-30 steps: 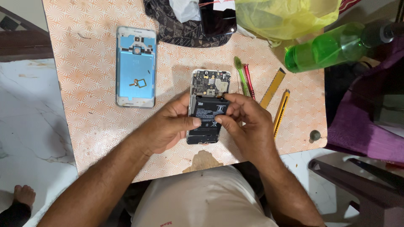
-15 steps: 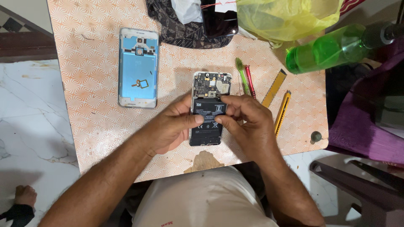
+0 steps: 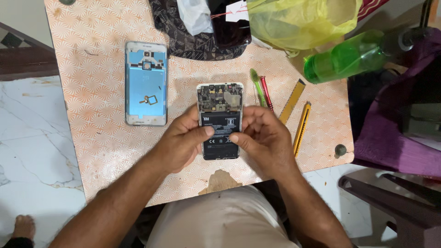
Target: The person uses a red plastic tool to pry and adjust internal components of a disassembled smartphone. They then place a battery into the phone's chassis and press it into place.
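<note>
An opened smartphone (image 3: 220,119) lies face down on the patterned table (image 3: 92,151), its circuit board and black battery exposed. My left hand (image 3: 181,140) grips its left edge, thumb pressed on the battery. My right hand (image 3: 266,138) grips the right edge, thumb also on the battery. The phone's removed back cover (image 3: 146,83), blue inside, lies flat to the left, apart from both hands.
Beside my right hand lie a green tool (image 3: 256,87), a red screwdriver (image 3: 266,93) and two yellow cutters (image 3: 292,101) (image 3: 302,128). A green bottle (image 3: 353,57), a yellow plastic bag (image 3: 303,23) and a dark pouch (image 3: 197,32) sit at the table's far side. A purple cloth (image 3: 399,133) hangs at right.
Both thumbs have shifted slightly on the battery while the phone stays in place. The view has drifted a little.
</note>
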